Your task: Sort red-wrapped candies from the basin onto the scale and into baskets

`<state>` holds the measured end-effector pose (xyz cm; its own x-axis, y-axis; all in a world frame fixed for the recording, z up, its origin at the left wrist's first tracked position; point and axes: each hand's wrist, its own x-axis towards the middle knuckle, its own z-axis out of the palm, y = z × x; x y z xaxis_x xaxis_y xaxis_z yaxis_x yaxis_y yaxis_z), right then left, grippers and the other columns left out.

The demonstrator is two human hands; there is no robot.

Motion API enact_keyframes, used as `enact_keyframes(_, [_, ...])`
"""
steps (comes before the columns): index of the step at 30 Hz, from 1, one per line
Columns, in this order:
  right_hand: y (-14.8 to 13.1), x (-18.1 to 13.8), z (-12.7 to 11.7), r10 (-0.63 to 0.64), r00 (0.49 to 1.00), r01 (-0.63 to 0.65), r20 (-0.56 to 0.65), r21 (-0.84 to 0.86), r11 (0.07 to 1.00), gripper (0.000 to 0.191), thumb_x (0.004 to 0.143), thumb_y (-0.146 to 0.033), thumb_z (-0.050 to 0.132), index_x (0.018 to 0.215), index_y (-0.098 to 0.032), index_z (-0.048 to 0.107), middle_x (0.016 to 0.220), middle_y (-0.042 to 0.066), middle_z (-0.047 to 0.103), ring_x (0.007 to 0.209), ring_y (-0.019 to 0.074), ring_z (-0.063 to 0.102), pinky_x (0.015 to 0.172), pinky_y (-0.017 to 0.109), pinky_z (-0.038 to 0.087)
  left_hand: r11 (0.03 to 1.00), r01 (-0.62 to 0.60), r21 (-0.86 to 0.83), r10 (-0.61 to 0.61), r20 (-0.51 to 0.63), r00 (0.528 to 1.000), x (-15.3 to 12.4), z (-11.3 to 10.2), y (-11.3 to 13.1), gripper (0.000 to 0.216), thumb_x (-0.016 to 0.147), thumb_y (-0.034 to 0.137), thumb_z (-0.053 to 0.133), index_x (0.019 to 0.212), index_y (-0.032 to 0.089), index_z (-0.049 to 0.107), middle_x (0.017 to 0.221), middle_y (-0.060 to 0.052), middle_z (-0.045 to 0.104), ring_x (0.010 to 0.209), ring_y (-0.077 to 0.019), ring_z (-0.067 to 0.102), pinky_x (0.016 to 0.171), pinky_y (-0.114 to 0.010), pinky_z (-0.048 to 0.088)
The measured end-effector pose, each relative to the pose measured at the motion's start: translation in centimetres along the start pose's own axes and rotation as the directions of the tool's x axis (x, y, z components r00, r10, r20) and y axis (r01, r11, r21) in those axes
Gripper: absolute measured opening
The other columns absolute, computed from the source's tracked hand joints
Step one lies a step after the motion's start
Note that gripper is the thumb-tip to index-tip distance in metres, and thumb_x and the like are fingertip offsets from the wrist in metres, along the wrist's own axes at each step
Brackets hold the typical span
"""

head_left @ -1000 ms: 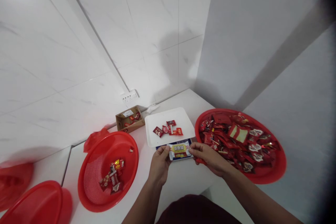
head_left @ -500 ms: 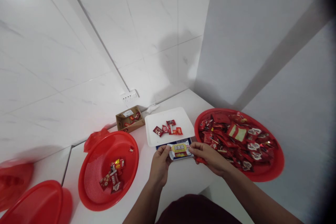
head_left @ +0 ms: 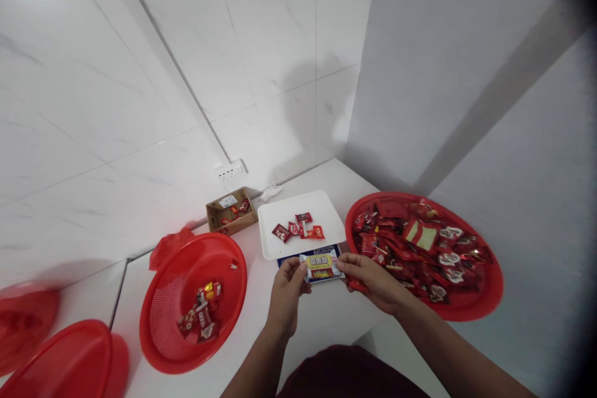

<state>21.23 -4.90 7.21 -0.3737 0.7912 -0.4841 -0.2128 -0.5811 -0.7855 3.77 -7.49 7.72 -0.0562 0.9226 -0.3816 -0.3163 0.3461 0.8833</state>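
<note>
My left hand (head_left: pixel 285 291) and my right hand (head_left: pixel 370 280) pinch the two ends of a small white packet with a yellow label (head_left: pixel 321 266), held just over the front of a scale (head_left: pixel 305 259). The scale's white tray (head_left: pixel 280 242) carries several red wrapped sweets (head_left: pixel 298 230). Something red also shows under my right palm. To the right stands a wide red basket (head_left: pixel 471 314) heaped with red packets. On the left a second red basket (head_left: pixel 158 317) holds a few sweets.
A small cardboard box (head_left: pixel 231 211) with a few sweets stands behind the left basket, next to a wall socket (head_left: pixel 229 170). More red baskets (head_left: pixel 65 360) stack at the far left. White tiled walls close the corner behind the white counter (head_left: pixel 321 317).
Both hands and the white packet have stayed nearly in place, shifting slightly; the packet sits a touch lower over the scale's display.
</note>
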Motion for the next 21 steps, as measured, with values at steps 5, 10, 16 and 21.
enact_keyframes(5, [-0.20,-0.05,0.12,0.008,1.000,-0.008,-0.020,0.006,1.000,0.035,0.058,-0.044,0.074,0.071,-0.017,0.056,0.055,-0.005,0.050,0.046,0.0043,0.039,0.049,0.020,0.032,0.998,-0.059,0.006,0.059,0.032,0.998,-0.35,0.12,0.21,0.028,0.071,0.042,0.062,0.085,0.017,0.060,0.081,-0.003,0.062,0.059,-0.0080,0.049,0.054,-0.021,0.039])
enact_keyframes(10, [-0.08,0.06,-0.15,0.013,1.000,-0.013,-0.011,-0.004,1.000,0.035,0.059,-0.046,0.073,0.071,-0.017,0.056,0.055,-0.005,0.050,0.046,0.0041,0.038,0.048,0.021,0.030,0.998,-0.067,0.007,0.067,0.033,0.997,-0.41,0.09,0.27,0.026,0.071,0.040,0.063,0.084,0.017,0.062,0.076,-0.002,0.061,0.059,-0.0085,0.048,0.054,-0.022,0.039])
enact_keyframes(16, [-0.17,0.08,-0.08,0.000,1.000,0.000,0.003,-0.022,1.000,0.038,0.057,-0.048,0.073,0.069,-0.017,0.056,0.055,-0.005,0.049,0.046,0.0044,0.037,0.048,0.022,0.029,0.997,-0.082,-0.013,0.083,0.019,0.996,-0.38,-0.05,0.12,0.027,0.070,0.040,0.064,0.084,0.017,0.062,0.076,-0.002,0.062,0.060,-0.0090,0.049,0.054,-0.021,0.038])
enact_keyframes(21, [-0.45,0.02,0.11,-0.011,1.000,0.011,-0.001,-0.019,1.000,0.038,0.056,-0.047,0.074,0.068,-0.016,0.056,0.057,-0.005,0.049,0.049,0.0048,0.039,0.050,0.021,0.031,0.995,-0.100,0.004,0.100,0.029,0.995,-0.37,-0.27,0.15,0.024,0.073,0.038,0.062,0.085,0.017,0.061,0.077,-0.002,0.062,0.062,-0.0095,0.050,0.055,-0.021,0.038])
